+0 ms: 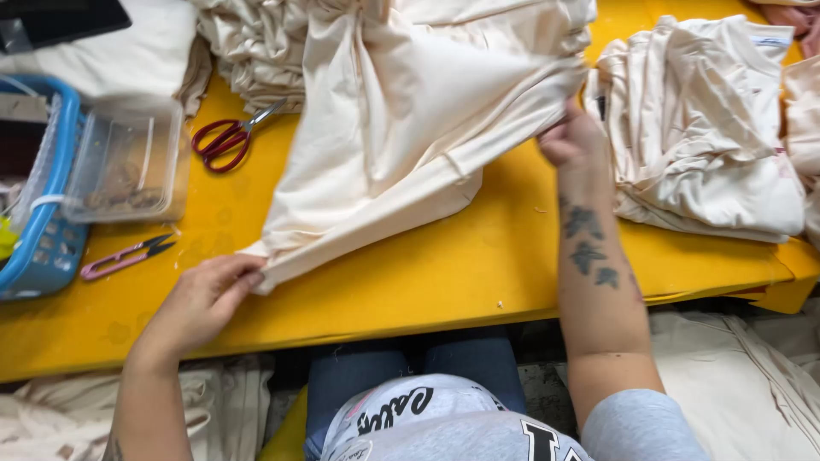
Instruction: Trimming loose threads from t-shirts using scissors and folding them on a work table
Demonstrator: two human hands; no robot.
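- Cream cloth piece [401,128] lies spread across the middle of the yellow table [444,282], stretched between both hands; its upper part runs out of the top of the frame, so its full shape cannot be made out
- left hand [205,299] pinches the lower left corner of the cloth at the near side of the table, thumb and fingertips closed on the hem; the forearm drops out of view below
- right hand [571,137] grips the cloth's right edge, fingers curled under the fabric (the fingertips themselves are hidden by it); whether they close fully I cannot tell, but the cloth is pulled taut from there
- folded cream stack [700,128] sits just beside the right hand, its far corner cut off at the top; another bunched cream pile [248,51] lies behind the cloth
- red-handled scissors [226,137] lie left of the cloth, apart from it; pink thread snips [124,256] rest nearer the left hand, beside a clear plastic tub [128,162] with blurred brown contents and a blue basket [43,248] cut by the left edge
- bare yellow table shows between the two hands along the near edge; more cream fabric hangs below that edge on both sides
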